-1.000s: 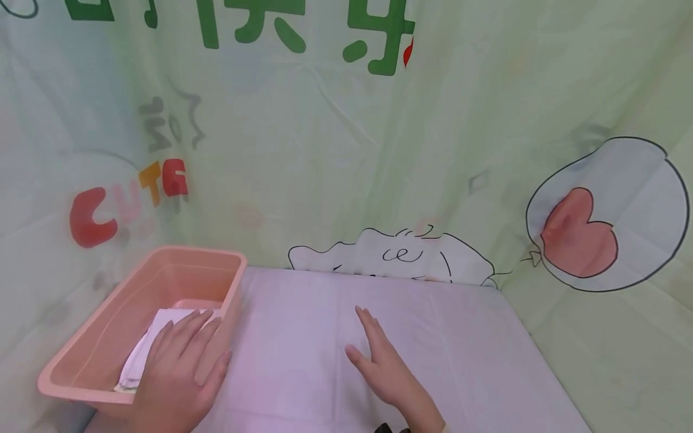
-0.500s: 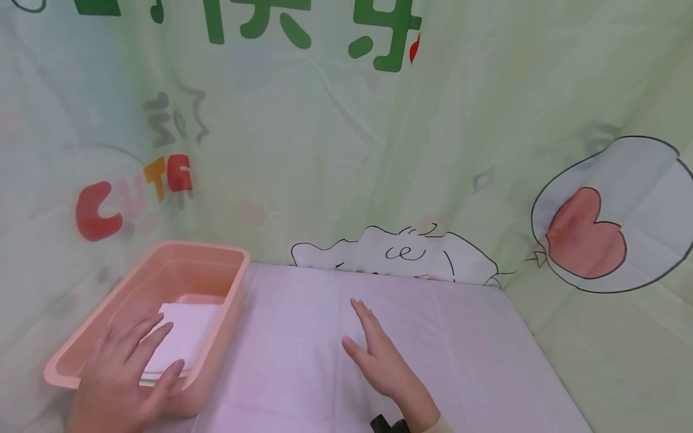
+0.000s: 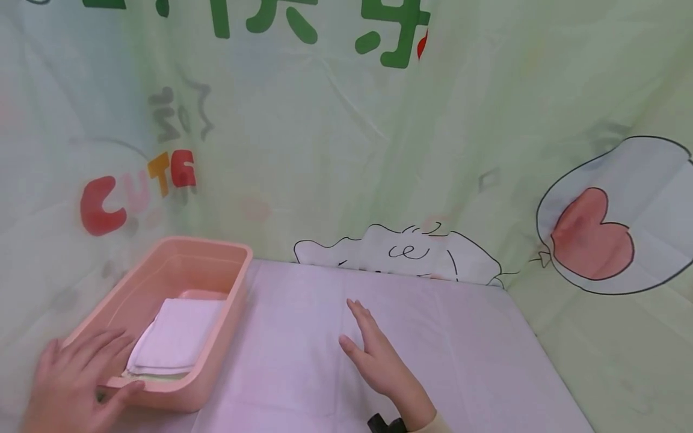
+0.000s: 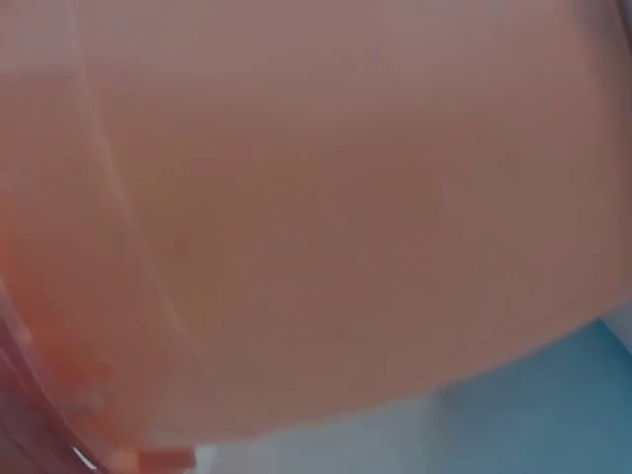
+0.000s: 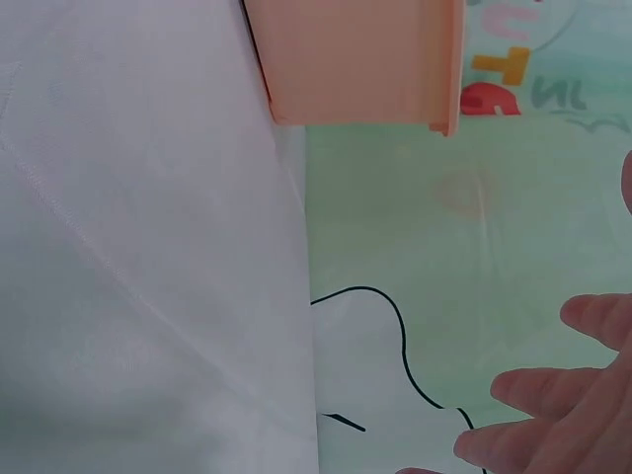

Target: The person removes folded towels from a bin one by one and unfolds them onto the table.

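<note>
A pink plastic basin (image 3: 216,349) stands at the left of the table in the head view. Folded white cloth (image 3: 175,334) lies inside it, a pale greenish edge showing underneath. My left hand (image 3: 76,376) is at the basin's near left corner, fingers extended over the rim and thumb beside the front rim; whether it touches is hard to tell. The left wrist view is filled by the basin's wall (image 4: 346,217). Over the middle of the table, my right hand (image 3: 376,358) holds nothing, its fingers straight and thumb apart. Its fingers (image 5: 553,390) also show in the right wrist view.
A white cloth covers the table (image 3: 287,337). Printed curtains (image 3: 303,150) hang close behind it and on both sides, with a balloon drawing (image 3: 590,234) at the right. A small black device (image 3: 387,424) sits at my right wrist.
My left hand has moved left, from over the basin's right side to its near left corner, uncovering the folded cloth. My right hand has barely moved. The head view has shifted slightly.
</note>
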A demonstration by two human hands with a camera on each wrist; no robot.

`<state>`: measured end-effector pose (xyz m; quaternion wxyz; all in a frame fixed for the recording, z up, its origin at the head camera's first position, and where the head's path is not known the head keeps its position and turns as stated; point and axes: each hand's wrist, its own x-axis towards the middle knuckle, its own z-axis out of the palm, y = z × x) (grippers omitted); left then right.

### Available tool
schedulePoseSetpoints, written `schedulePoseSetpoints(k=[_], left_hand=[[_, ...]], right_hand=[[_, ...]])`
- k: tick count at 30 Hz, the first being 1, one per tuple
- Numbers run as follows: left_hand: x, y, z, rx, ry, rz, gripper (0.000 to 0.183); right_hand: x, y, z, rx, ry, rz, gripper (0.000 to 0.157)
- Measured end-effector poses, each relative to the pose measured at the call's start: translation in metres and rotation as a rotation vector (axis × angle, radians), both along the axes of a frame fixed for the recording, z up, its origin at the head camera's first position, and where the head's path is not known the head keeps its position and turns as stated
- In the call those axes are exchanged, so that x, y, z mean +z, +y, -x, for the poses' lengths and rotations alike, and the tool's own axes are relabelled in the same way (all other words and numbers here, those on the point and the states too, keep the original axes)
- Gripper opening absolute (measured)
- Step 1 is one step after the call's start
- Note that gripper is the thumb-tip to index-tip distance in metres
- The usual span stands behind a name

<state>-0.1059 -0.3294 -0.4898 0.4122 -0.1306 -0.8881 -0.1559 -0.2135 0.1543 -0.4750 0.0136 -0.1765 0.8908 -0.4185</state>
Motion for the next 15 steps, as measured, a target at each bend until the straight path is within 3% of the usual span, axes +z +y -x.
schedulePoseSetpoints(k=[3,6,12,15], left_hand=[[-0.002,-0.005,-0.003,0.026,-0.037,-0.004,0.089],[-0.005,-0.006,-0.002,0.026,-0.02,-0.023,0.09],[-0.011,0.001,0.001,-0.006,0.086,-0.078,0.082],[-0.013,0.005,0.007,-0.03,0.179,-0.089,0.079]], right_hand=[[-0.001,-0.001,0.001,0.001,-0.002,0.003,0.075],[-0.003,-0.002,0.002,-0.001,-0.008,0.002,0.075],[-0.002,-0.005,0.005,-0.005,-0.008,-0.003,0.075],[0.001,-0.007,0.008,0.0,0.0,-0.01,0.075]])
